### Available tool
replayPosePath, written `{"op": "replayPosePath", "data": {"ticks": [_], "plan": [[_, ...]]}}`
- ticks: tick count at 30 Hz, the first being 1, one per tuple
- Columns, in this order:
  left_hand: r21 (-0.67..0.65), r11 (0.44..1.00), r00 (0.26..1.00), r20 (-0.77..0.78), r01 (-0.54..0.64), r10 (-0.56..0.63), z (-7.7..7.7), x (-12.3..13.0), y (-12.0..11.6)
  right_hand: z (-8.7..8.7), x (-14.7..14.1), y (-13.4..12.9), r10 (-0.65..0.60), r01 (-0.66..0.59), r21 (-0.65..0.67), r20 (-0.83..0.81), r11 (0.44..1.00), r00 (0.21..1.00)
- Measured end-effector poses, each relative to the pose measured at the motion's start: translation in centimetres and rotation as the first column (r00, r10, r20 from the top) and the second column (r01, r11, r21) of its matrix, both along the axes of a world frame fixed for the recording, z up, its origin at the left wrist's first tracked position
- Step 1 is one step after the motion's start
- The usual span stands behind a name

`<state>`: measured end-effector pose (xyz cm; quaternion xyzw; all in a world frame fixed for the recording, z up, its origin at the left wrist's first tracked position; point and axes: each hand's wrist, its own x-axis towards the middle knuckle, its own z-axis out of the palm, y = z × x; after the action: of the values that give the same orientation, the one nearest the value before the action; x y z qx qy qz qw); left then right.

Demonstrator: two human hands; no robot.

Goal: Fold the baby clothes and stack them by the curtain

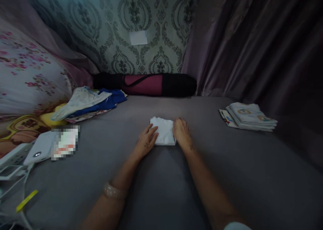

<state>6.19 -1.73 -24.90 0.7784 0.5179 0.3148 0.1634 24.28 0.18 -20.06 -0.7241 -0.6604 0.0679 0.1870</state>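
Cloth [165,131], white and folded, lies flat on the grey sheet [101,176] between both hands. The left hand [147,141] rests on it, fingers spread, gripping nothing; the right hand [181,132], blurred, touches its right edge, fingers curled, grip unclear.

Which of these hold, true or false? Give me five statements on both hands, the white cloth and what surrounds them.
1. The left hand rests on the white cloth. True.
2. The right hand is away from the cloth, off by the cables. False: it is at the cloth's right edge.
3. The bracelet is on the left arm. True.
4. Nothing lies right of the hands. False: a stack of folded cloths does.
5. A long black-and-maroon bag lies beyond the white cloth. True.
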Motion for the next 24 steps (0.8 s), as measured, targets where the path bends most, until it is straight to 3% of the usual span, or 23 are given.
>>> {"op": "replayPosePath", "data": {"ticks": [3,5,9,12,15,19,24], "plan": [[0.01,1.0,0.998,0.054,0.014,-0.015,-0.4,0.1,0.2,-0.1,-2.3,-0.4,0.227,-0.225,0.187,0.011,0.956,0.974],[0.004,1.0,0.992,0.128,0.006,-0.006,-0.5,0.1,0.4,-1.0,-3.3,-0.4,0.315,-0.313,0.173,0.02,0.934,0.949],[-0.117,0.99,0.962,0.251,-0.08,0.108,-0.1,-0.1,0.5,-3.5,-3.2,-0.1,0.298,-0.298,-0.016,0.022,0.954,0.954],[-0.185,0.973,0.937,0.295,-0.135,0.186,0.4,-0.3,0.4,-4.3,-2.7,0.2,0.289,-0.286,-0.074,0.032,0.955,0.957],[-0.209,0.959,0.904,0.342,-0.193,0.257,0.5,-0.7,0.7,-4.3,-2.6,0.3,0.292,-0.288,-0.076,0.04,0.955,0.956],[-0.235,0.938,0.856,0.396,-0.256,0.333,-0.6,-1.4,1.6,-4.0,-2.9,0.4,0.291,-0.284,-0.114,0.049,0.952,0.956],[-0.294,0.911,0.805,0.44,-0.29,0.398,-2.0,-2.1,2.8,-2.2,-2.9,1.4,0.306,-0.271,-0.311,0.07,0.911,0.949]]}}
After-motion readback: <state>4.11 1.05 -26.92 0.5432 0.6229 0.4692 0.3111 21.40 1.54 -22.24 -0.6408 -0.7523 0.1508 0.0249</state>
